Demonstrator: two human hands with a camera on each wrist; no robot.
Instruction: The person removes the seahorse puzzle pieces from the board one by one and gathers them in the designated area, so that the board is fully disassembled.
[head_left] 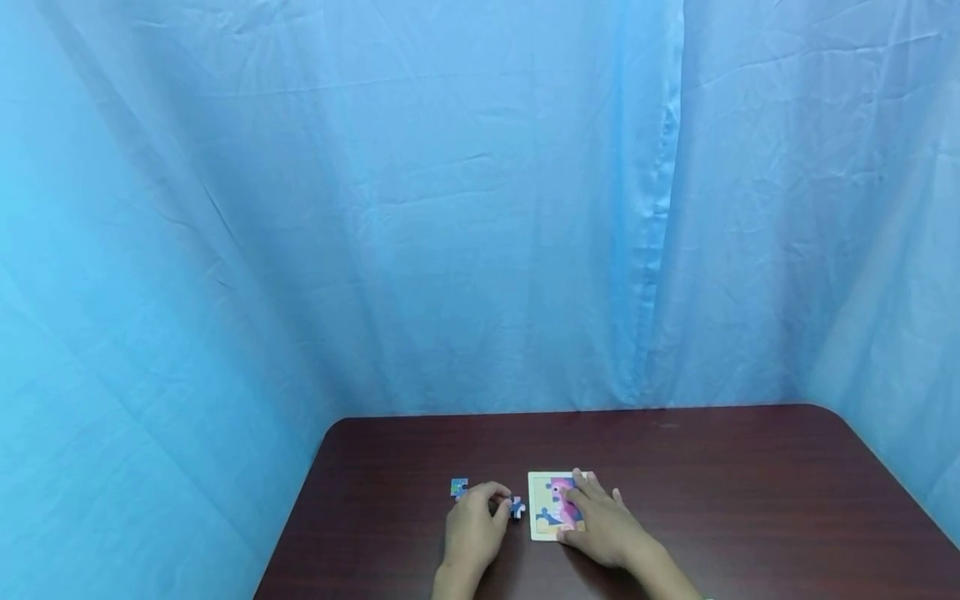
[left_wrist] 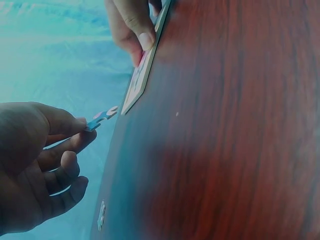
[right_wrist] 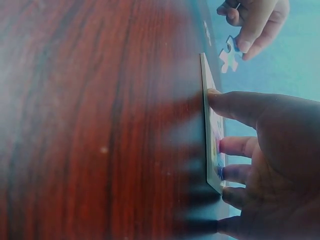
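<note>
My left hand [head_left: 474,527] pinches a jigsaw puzzle piece [head_left: 517,507] between thumb and forefinger. In the left wrist view this blue and white piece [left_wrist: 101,117] is raised off the table, and the other fingers are loosely bent. The puzzle board [head_left: 534,510] lies flat just right of it, with a pale frame and a pink figure partly covered by my right hand [head_left: 606,523]. In the right wrist view, the right thumb touches the board's near edge [right_wrist: 206,120] and outstretched fingers rest on its top. Another loose puzzle piece [head_left: 459,486] lies behind the left hand.
A dark reddish-brown wooden table [head_left: 712,483] with rounded far corners holds everything. Light blue curtains [head_left: 450,208] hang behind it and along both sides.
</note>
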